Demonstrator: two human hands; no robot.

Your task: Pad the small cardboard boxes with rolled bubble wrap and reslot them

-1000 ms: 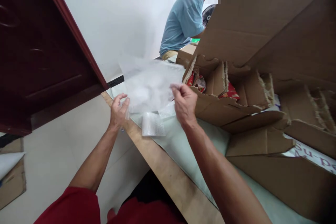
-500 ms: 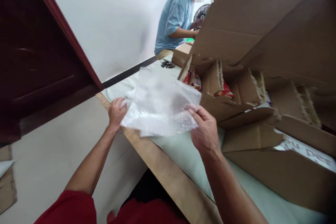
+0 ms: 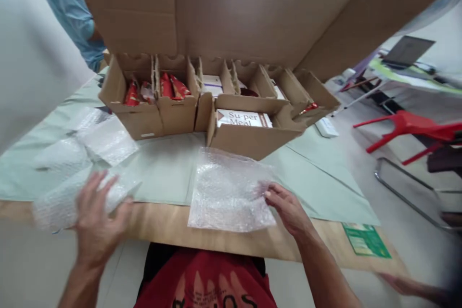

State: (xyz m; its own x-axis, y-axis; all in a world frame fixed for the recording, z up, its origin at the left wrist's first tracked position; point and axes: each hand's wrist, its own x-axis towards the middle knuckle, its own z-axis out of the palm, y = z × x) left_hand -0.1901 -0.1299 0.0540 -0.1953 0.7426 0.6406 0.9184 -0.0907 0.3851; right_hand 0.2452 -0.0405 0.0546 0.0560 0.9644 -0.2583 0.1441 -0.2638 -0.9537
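Note:
A sheet of bubble wrap [image 3: 231,192] lies across the table's front edge, its right side pinched between the thumb and fingers of my right hand [image 3: 287,204]. My left hand [image 3: 101,219] is spread, slightly blurred, over or against another bubble wrap piece [image 3: 57,202]; whether it touches is unclear. More bubble wrap [image 3: 108,137] is piled loosely behind that hand. Beyond the held sheet stands a small cardboard box [image 3: 249,142] with a white "Su-per Meal" carton [image 3: 241,118] inside.
Behind is a large cardboard box [image 3: 234,14] with its flap raised, fronted by several compartments holding red packets [image 3: 173,86] and cartons. A green packet [image 3: 366,239] lies at the table's right front. A red stool [image 3: 415,127] stands right; a person's blue sleeve [image 3: 72,5] shows upper left.
My view has swung right, bringing the box row to the centre. The left hand has let go of the held sheet and opened; the right still pinches it, now lower over the table edge.

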